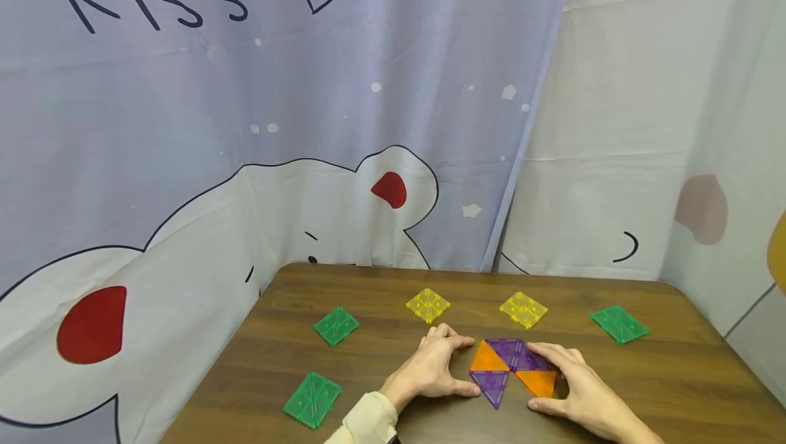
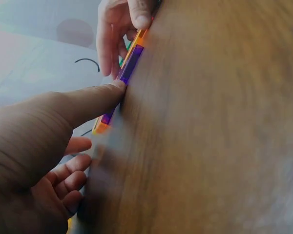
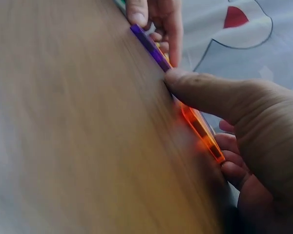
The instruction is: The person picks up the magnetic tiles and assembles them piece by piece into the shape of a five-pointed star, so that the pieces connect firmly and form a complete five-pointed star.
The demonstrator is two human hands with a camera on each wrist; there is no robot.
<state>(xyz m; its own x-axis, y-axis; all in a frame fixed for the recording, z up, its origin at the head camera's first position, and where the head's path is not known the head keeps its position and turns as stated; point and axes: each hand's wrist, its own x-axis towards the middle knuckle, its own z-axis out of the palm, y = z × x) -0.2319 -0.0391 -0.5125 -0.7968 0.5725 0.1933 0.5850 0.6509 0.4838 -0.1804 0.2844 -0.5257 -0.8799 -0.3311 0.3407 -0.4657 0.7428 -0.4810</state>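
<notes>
The wood-grain desk (image 1: pixel 245 362) carries a fan of purple and orange triangular tiles (image 1: pixel 528 357), with a yellow tile (image 1: pixel 523 310) at twelve o'clock. At nine, the left hand (image 1: pixel 432 365) has a loose grip, thumb touching the lower purple tile (image 1: pixel 491 386); at three, the right hand's (image 1: pixel 577 382) fingers meet the edge, but whether they grasp I cannot tell.

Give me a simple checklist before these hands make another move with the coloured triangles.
1. Translucent purple plastic triangles and translucent orange plastic triangles flat on the brown wood-grain table: looks ok.
2. Left hand at the purple triangle nearest the person: ok, thumb at its edge.
3. Right hand around the right side: ok.
4. Ring of triangles closed: not ok, gap on the near side.
5. Translucent yellow plastic squares apart from triangles: ok.
6. Edges firmly joined: cannot tell.
</notes>
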